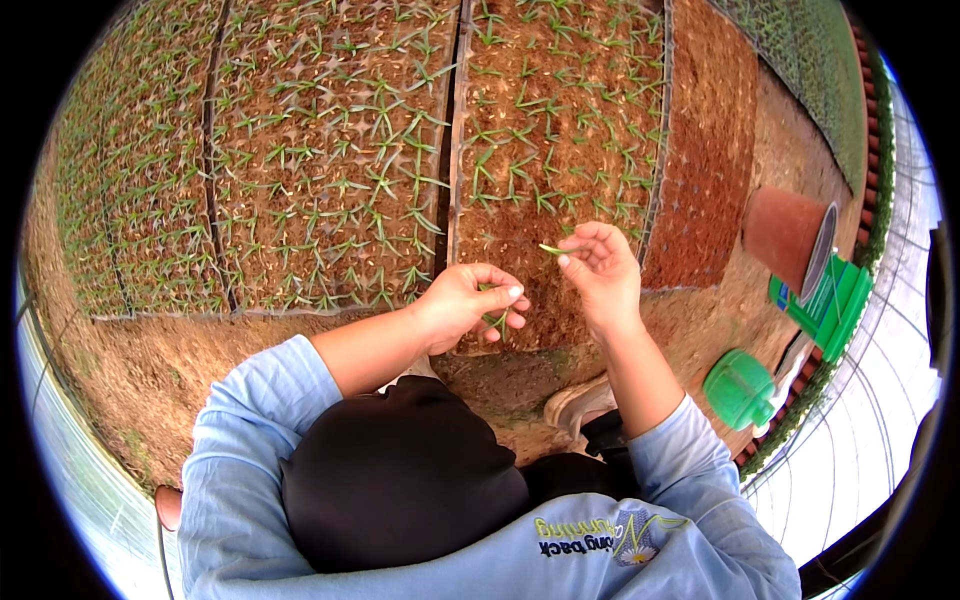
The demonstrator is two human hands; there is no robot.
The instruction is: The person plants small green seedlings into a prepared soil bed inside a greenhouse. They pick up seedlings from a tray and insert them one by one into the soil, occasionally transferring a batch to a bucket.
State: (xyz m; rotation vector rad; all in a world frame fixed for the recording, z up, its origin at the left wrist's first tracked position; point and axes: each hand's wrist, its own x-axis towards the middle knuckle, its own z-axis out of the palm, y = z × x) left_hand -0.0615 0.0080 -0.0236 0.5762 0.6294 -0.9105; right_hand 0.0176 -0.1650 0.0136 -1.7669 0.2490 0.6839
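My left hand (477,306) is closed around several small green seedlings (495,321), over the near edge of a soil-filled tray. To its right my right hand (600,274) pinches one slim green seedling (553,249) between thumb and fingers, its tip pointing left. Beneath both hands lies the planting tray (551,296) of brown soil. Rows of seedlings (551,176) stand in its farther part, while bare soil shows in the nearer part. My fingers hide some of the held leaves.
More trays of seedlings (322,165) lie to the left. A tray of reddish soil (701,165) is at the right. Beyond it are a brown plastic pot (787,238), a green plastic crate (844,307) and a green plastic jug (739,388) on bare ground.
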